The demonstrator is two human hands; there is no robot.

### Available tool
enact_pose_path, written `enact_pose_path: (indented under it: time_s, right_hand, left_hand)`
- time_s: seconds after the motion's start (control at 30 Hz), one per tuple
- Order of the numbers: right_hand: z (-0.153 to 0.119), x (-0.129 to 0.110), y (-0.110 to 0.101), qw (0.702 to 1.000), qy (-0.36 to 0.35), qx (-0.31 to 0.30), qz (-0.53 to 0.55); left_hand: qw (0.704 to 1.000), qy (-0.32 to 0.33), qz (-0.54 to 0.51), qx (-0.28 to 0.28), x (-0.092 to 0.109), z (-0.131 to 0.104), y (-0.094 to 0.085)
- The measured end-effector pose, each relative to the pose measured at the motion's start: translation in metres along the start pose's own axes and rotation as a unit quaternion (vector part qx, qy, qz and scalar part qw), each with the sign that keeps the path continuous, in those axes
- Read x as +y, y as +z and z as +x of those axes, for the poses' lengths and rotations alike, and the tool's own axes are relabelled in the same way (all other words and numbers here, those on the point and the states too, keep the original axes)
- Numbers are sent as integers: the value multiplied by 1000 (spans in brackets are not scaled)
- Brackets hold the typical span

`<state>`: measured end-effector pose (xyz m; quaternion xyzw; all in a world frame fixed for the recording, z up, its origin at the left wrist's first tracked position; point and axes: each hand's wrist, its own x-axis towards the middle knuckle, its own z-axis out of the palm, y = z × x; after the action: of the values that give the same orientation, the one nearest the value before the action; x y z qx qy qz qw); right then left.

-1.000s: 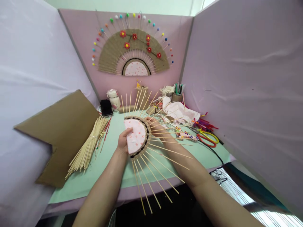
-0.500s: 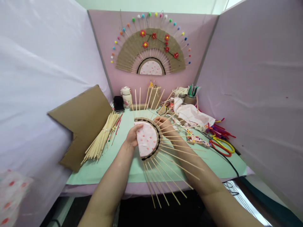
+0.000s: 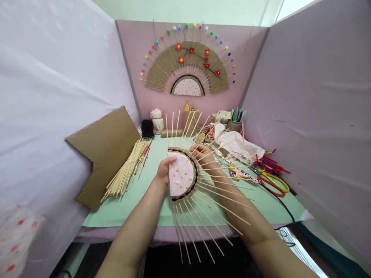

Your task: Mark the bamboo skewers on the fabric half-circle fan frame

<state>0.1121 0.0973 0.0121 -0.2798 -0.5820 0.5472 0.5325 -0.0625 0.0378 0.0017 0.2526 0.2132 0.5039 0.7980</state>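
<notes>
A half-round fan base [image 3: 181,175], covered in pink patterned cloth with a black braid and brown cord round its curve, is held tilted above the table. Thin wooden sticks [image 3: 223,208] radiate from its curved edge. My left hand [image 3: 164,170] grips the straight side, thumb on the cloth and the other fingers behind. At the upper right of the curve, my right hand [image 3: 202,153] has its fingers pinched together among the sticks, by the rim. Whether it holds a stick or the cord there is too small to tell.
A bundle of sticks [image 3: 126,170] and cut cardboard [image 3: 107,154] lie left. At right are scissors [image 3: 274,183], a glue gun in patterned cloth [image 3: 243,173], pink cloth [image 3: 240,144] and pipe cleaners [image 3: 272,166]. A finished fan [image 3: 188,58] hangs behind; a white bottle [image 3: 157,121] stands below.
The whole view has shifted slightly, so the scene sits lower and further right. The fan base has turned a little clockwise in my left hand; my right hand stays at its rim.
</notes>
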Motion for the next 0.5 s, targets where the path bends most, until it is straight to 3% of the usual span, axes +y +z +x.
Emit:
enact_pose_path:
  time_s: [0.5]
  right_hand:
    - [0,-4,2,1000,7,1,-5]
  left_hand:
    - [1000,-1,-3,-2,-3,3,0]
